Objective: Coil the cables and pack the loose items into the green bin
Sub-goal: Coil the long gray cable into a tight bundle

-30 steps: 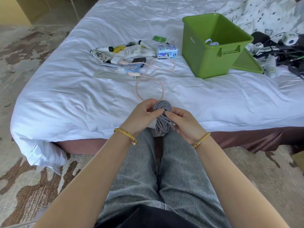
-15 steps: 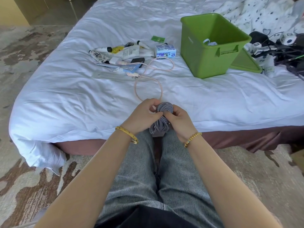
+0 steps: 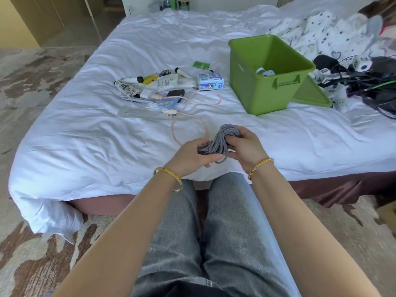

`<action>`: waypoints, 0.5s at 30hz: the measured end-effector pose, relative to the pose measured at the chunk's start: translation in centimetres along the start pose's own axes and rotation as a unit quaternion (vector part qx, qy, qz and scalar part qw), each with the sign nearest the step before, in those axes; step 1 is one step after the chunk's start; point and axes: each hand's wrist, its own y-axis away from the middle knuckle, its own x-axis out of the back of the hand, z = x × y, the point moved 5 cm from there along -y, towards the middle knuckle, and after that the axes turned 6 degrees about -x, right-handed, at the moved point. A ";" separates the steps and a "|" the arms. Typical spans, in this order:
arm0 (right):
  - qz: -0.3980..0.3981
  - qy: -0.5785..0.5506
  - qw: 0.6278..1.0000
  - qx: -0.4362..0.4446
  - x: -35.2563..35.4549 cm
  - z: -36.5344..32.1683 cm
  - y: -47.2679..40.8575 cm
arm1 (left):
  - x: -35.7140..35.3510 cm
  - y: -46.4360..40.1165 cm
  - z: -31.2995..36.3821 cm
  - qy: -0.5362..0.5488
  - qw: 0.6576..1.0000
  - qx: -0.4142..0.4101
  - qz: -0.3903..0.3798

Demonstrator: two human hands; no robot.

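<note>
two hands point(image 3: 222, 150) grip a coiled grey cable point(image 3: 220, 142) over the bed point(image 3: 85, 129), well short of the green bin point(image 3: 263, 91); a loosened grip could let the untied coil spring apart.

Bin point(image 3: 259, 91) on bed point(image 3: 107, 136), right of loose items point(image 3: 158, 86).

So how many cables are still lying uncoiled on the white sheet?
1: the pink cable lies in loose loops on the bed sheet, near the clutter of small items. The grey cable is bundled in both hands. The dark tangle far right may hide more.
</note>
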 end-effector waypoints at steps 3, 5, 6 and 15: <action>0.066 -0.006 0.997 0.028 0.5 -2.3 -0.9 | -0.3 -2.1 1.3 0.017 1.000 0.008 0.014; 0.060 -0.024 0.997 0.038 0.8 -4.0 -1.7 | -0.5 -3.7 2.3 0.053 0.998 0.026 0.011; 0.036 -0.045 0.998 0.037 0.9 -4.8 -2.1 | -0.6 -4.6 2.8 0.082 0.996 0.036 0.009; -0.065 -0.067 0.995 0.030 2.4 -7.6 -5.0 | -1.3 -13.3 8.1 0.136 0.987 0.033 0.078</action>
